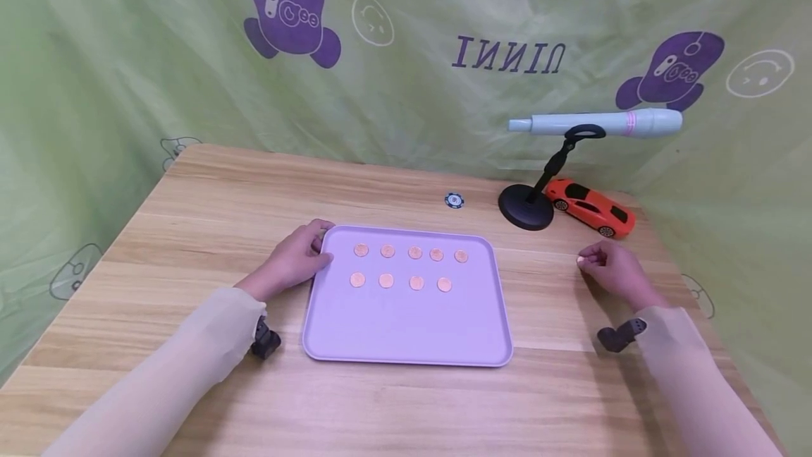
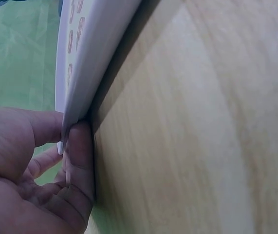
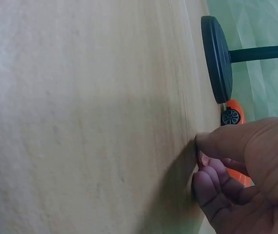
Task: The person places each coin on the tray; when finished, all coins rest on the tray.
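Reading mirrored "UINNI" lettering (image 1: pixel 509 55) behind tray (image 1: pixel 406 330)

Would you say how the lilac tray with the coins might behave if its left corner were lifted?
The tray looks thin and stiff, so it would probably tilt as one piece. The loose coins would likely slide on its smooth floor. Its low rim may hold them. The left hand grips that corner.

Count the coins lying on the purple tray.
9 coins lie on the tray: five in the far row, four in the near row. The right hand pinches something small beside the tray, possibly another coin; it is too small to tell.
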### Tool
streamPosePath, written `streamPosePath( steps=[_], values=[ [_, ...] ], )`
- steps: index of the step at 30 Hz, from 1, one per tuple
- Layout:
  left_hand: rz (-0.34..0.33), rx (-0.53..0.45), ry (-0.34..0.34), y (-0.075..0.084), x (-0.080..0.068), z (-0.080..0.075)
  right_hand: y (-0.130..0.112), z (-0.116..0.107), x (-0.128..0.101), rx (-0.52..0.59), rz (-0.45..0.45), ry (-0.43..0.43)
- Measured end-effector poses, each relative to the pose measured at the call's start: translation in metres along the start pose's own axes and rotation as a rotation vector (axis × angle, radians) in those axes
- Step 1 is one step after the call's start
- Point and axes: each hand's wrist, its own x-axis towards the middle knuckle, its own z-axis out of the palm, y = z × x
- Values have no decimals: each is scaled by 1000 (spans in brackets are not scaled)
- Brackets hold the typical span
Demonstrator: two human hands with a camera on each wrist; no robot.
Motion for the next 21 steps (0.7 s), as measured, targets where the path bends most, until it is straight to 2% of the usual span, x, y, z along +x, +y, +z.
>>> streamPosePath(
  steps=[10, 21],
  values=[
    [-7, 2, 7, -1, 2, 1, -1, 6, -8, 48, -12, 85],
    [-30, -7, -3, 1, 2, 1, -21, 22, -8, 89, -112, 160]
  ],
)
